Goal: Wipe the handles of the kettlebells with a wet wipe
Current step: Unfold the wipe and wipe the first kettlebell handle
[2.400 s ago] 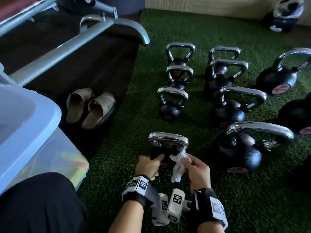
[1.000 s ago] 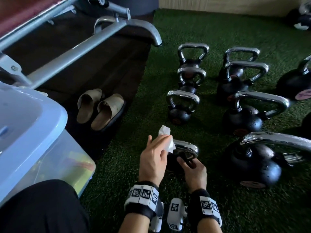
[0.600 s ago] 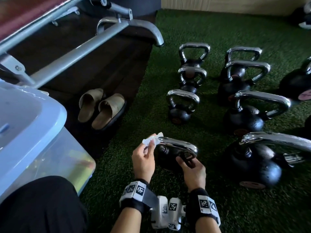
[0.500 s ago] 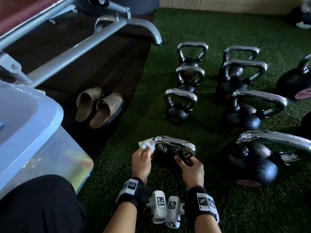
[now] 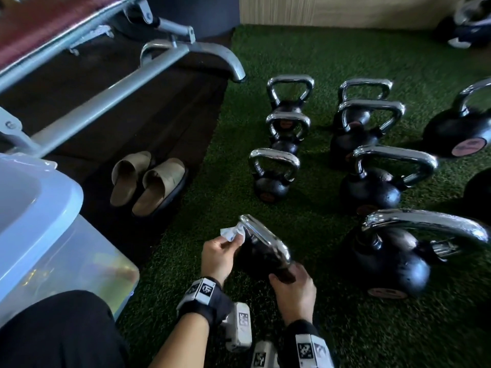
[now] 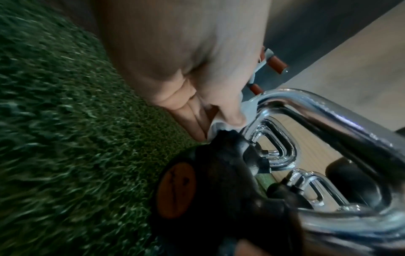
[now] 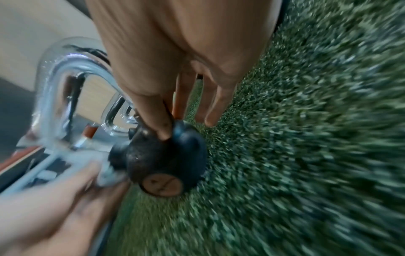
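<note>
The nearest small black kettlebell [image 5: 255,261] stands tilted on the green turf, its chrome handle [image 5: 265,240] running diagonally. My left hand [image 5: 228,244] pinches a crumpled white wet wipe [image 5: 231,233] against the handle's far left corner. The left wrist view shows the wipe [image 6: 247,107] squeezed between thumb and fingers on the chrome bend [image 6: 306,107]. My right hand [image 5: 288,278] grips the kettlebell at its near end. In the right wrist view my thumb presses on the black ball [image 7: 164,161] and my fingers reach down behind it; that picture is blurred.
Several more chrome-handled kettlebells stand in rows ahead [image 5: 273,176] and to the right, a big one [image 5: 393,258] close beside my right hand. Beige slippers [image 5: 148,181] sit on the dark floor at left. A clear box with a blue lid [image 5: 39,221] and a bench frame [image 5: 106,99] are further left.
The kettlebell has been turned, so its handle now runs diagonally with the right end nearer me. The left hand, which took the wipe from the right hand, holds it at the handle's left corner.
</note>
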Tool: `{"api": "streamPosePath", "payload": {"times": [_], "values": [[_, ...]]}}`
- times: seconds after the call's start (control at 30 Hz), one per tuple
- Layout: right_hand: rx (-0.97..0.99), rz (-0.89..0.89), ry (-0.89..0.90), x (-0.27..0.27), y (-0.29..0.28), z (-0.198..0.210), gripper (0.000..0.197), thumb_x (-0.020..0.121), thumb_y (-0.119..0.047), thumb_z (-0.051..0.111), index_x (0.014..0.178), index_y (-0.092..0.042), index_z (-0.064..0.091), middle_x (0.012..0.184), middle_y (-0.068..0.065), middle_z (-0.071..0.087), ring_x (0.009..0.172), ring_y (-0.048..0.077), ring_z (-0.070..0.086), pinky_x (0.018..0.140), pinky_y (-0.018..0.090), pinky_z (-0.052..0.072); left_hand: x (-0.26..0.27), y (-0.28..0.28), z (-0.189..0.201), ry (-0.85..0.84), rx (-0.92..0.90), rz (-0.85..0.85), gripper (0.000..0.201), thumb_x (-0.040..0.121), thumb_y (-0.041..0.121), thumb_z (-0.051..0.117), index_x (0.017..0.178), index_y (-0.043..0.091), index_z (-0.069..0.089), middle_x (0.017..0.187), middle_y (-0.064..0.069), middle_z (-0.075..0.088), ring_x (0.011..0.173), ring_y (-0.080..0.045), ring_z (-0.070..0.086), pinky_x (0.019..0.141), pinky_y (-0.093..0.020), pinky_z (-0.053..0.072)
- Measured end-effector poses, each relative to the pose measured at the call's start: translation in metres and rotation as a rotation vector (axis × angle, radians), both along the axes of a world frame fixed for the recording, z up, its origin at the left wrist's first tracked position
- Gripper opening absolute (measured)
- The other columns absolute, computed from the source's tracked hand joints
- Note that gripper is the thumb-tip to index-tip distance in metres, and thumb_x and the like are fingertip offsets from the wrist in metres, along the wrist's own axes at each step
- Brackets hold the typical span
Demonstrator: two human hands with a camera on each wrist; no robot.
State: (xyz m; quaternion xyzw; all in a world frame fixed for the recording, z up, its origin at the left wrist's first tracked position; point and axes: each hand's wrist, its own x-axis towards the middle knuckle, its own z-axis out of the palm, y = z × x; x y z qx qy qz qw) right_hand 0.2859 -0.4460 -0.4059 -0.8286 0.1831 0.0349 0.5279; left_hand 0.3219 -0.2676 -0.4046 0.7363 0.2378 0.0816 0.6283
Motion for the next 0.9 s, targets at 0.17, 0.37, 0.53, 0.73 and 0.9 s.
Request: {"api": "streamPosePath", "payload": {"times": [0.17,0.37,0.53,0.73,0.9], "values": [[-0.091,0.080,-0.116,-0.012,0.011,-0.008,0.039,0.077,0.007,0.069,0.090,-0.028,0.084,0.095,-0.016,0.063,0.098,0.020,0.067,0.088,0.023,0.047,0.037,-0.007,0.025,0.177,0.301,-0.194,0.042,0.090,0.030,0.077,0.055,0.013,0.062,0.048,-0.001,0.056,0.046,0.000,0.044,0.052,-0.027,0.036],[0.097,0.139,0.007,0.025,0.004,0.004,0.040,0.090,-0.034,0.075,0.130,-0.035,0.068,0.121,-0.011,0.066,0.117,0.011,0.063,0.101,0.025,0.047,0.042,0.003,0.032,0.273,-0.113,-0.346,0.036,0.064,0.050,0.072,0.073,0.015,0.074,0.070,-0.002,0.067,0.067,-0.020,0.061,0.068,-0.032,0.047],[0.170,0.165,0.084,0.033,0.011,0.007,0.054,0.093,-0.038,0.073,0.144,-0.035,0.056,0.105,-0.009,0.066,0.089,0.002,0.059,0.073,0.001,0.043,0.056,0.009,0.015,0.265,0.063,-0.383,0.041,0.060,0.055,0.070,0.097,0.042,0.082,0.092,0.009,0.081,0.093,-0.016,0.077,0.095,-0.043,0.060],[0.210,0.124,0.095,0.033,0.012,0.001,0.053,0.093,-0.036,0.073,0.144,-0.035,0.057,0.103,-0.013,0.063,0.096,0.007,0.065,0.079,0.010,0.045,0.048,-0.011,0.052,0.120,-0.143,-0.256,0.022,0.089,0.042,0.079,0.103,0.025,0.083,0.102,0.002,0.081,0.106,-0.017,0.075,0.103,-0.043,0.056],[0.202,0.106,0.087,0.034,0.010,-0.006,0.054,0.090,-0.040,0.076,0.141,-0.037,0.059,0.099,-0.015,0.064,0.087,0.004,0.062,0.086,0.021,0.052,0.038,-0.023,0.060,0.096,-0.298,-0.180,0.018,0.095,0.022,0.073,0.108,0.012,0.081,0.098,-0.005,0.081,0.098,-0.016,0.077,0.095,-0.037,0.061]]}}
